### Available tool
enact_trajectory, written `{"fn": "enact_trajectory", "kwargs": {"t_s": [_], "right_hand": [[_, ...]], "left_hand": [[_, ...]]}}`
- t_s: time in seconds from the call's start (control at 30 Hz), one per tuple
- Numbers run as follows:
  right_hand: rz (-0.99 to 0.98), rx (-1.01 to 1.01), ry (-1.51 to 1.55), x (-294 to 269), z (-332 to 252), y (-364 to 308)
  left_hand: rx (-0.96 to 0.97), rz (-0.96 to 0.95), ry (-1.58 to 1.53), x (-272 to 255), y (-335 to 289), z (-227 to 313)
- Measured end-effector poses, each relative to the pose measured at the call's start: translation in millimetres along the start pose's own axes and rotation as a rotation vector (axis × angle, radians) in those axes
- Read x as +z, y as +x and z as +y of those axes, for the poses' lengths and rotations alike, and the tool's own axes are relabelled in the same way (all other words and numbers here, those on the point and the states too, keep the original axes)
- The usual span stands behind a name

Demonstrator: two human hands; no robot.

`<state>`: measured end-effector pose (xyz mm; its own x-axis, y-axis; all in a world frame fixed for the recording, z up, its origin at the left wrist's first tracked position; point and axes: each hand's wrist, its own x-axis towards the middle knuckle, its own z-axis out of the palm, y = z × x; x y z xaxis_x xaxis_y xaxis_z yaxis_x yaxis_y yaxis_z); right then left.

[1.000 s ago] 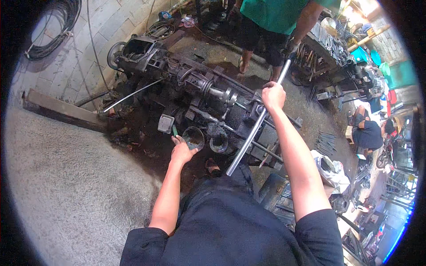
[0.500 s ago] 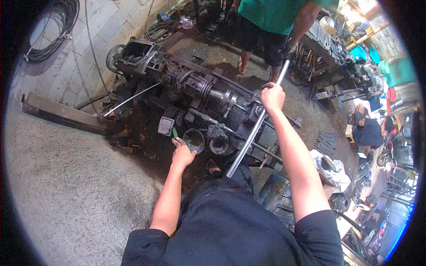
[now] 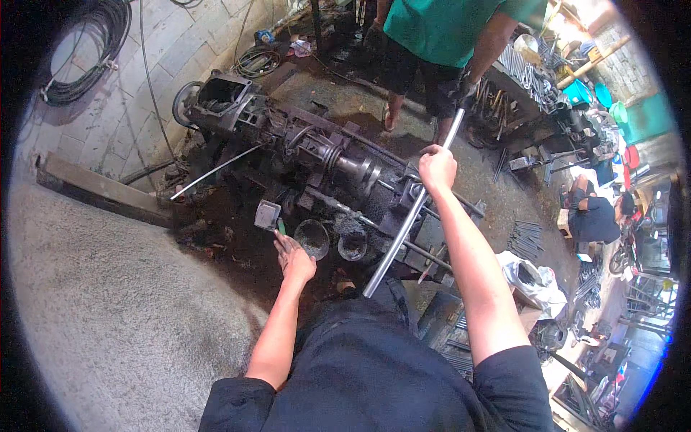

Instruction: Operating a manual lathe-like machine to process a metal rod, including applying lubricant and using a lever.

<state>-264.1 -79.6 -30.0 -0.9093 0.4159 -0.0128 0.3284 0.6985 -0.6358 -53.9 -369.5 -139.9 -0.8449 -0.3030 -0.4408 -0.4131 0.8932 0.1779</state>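
Note:
A long shiny metal rod point(image 3: 394, 258) slants across the lathe-like machine point(image 3: 353, 169), and my right hand point(image 3: 437, 171) is closed around it above its middle. Its near end hangs free in front of my body. The far end reaches toward the dark-gloved hand point(image 3: 461, 90) of a person in a green shirt; whether that hand touches it I cannot tell. My left hand point(image 3: 294, 261) has its fingers stretched out, with the fingertips at a green handle point(image 3: 281, 227). Beyond the handle is a small square metal tray point(image 3: 267, 214).
Two round bowls point(image 3: 312, 239) sit right of my left hand. A thin light rod point(image 3: 217, 171) sticks out from the machine. Metal bars point(image 3: 527, 239) lie on the floor at right, near a white sack point(image 3: 536, 288). Another person point(image 3: 594, 216) sits farther right.
My left hand's fingers have straightened at the green handle, which they were closer around before. The rod in my right hand has shifted slightly left.

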Motion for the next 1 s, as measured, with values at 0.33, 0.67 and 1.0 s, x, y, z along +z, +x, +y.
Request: {"fn": "enact_trajectory", "kwargs": {"t_s": [0.33, 0.67, 1.0], "right_hand": [[-0.034, 0.030, -0.022, -1.6, -11.9, -0.5], [-0.013, -0.010, -0.014, 0.2, -1.3, 3.3], [0.002, -0.049, 0.007, 4.6, 2.1, 7.4]], "left_hand": [[0.054, 0.057, -0.019, 3.2, -1.9, -11.4], [0.110, 0.240, -0.339, -31.2, -15.2, -15.2], [-0.161, -0.036, 0.018, 56.6, 13.1, -65.7]]}}
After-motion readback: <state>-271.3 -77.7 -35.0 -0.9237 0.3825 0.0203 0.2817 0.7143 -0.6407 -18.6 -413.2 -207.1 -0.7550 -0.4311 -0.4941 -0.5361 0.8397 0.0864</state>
